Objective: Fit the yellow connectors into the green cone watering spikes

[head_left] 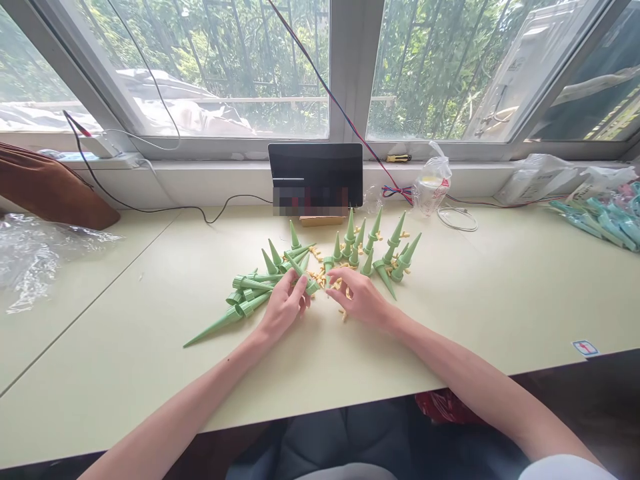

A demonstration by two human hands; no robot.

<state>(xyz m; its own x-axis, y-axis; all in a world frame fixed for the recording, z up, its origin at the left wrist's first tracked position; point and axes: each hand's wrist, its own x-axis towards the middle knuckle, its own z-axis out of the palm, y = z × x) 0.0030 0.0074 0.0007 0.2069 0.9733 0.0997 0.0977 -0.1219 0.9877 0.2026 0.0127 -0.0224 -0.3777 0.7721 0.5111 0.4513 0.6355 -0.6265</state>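
My left hand [287,300] is closed around a green plastic watering spike [299,268], its ribbed collar turned toward my right hand. Thumb and fingers of my right hand [357,293] curl together just beside that collar; whatever sits between the fingertips is too small to make out. Small yellow valve pieces [316,275] are scattered between and behind the hands. To the left lies a pile of green spikes [255,293], some on their sides, some pointing up. Behind my right hand several spikes [373,233] stand upright with yellow valves at their sides.
A dark-screened tablet [316,177] leans at the back by the window sill. Crumpled clear plastic [40,260] and a brown cloth [55,187] lie left. On the right are a tied plastic bag [433,183], a white cable [457,220] and teal plastic pieces [600,220].
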